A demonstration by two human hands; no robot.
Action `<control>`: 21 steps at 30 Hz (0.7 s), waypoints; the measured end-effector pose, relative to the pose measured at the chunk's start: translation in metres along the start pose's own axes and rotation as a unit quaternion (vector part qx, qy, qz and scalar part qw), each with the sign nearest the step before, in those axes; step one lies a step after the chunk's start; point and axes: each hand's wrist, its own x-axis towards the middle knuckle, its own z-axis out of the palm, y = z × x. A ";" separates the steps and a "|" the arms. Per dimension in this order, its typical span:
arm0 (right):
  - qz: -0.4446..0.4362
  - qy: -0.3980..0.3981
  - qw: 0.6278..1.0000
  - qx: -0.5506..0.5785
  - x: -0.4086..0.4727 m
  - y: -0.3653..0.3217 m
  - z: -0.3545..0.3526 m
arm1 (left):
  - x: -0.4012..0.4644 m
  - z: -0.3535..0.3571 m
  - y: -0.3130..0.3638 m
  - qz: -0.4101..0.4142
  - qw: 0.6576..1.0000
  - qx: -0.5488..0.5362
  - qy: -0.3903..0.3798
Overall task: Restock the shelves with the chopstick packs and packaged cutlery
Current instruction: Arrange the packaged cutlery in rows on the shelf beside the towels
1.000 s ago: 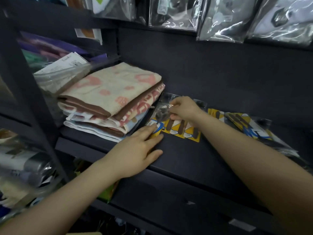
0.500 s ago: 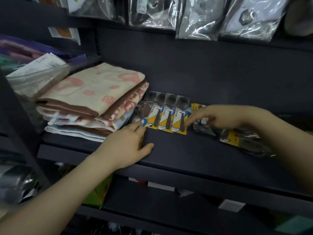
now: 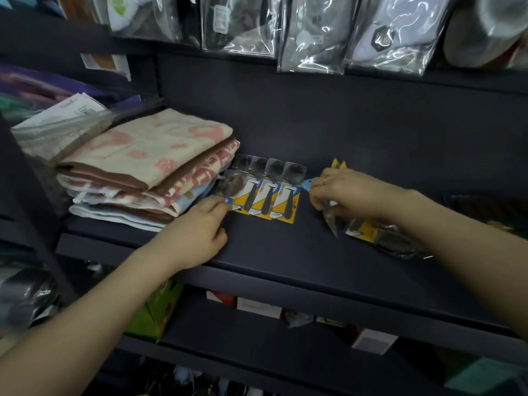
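A row of yellow-carded cutlery packs (image 3: 268,192) with dark spoons lies flat on the dark shelf (image 3: 285,252), beside a towel stack. My left hand (image 3: 197,232) rests at the row's left end, its fingertips pinching the corner of the leftmost pack. To the right, my right hand (image 3: 348,195) grips a loose bunch of cutlery packs (image 3: 371,232) in clear plastic, lifting their near end a little off the shelf. A blue and yellow card edge sticks out behind that hand.
Folded pink and beige towels (image 3: 148,167) fill the shelf's left part. Clear plastic bags (image 3: 314,32) hang from the shelf above. Boxes and a green pack (image 3: 154,312) sit on the lower shelf. More dark packs (image 3: 491,210) lie at the far right.
My right hand moved from the laid-out row to the loose packs on the right and closed round them. My left hand stayed at the row's left end.
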 end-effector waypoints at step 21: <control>0.167 0.450 0.858 0.184 -0.030 0.029 -0.058 | 0.054 -0.013 0.098 0.030 0.902 -0.403 0.154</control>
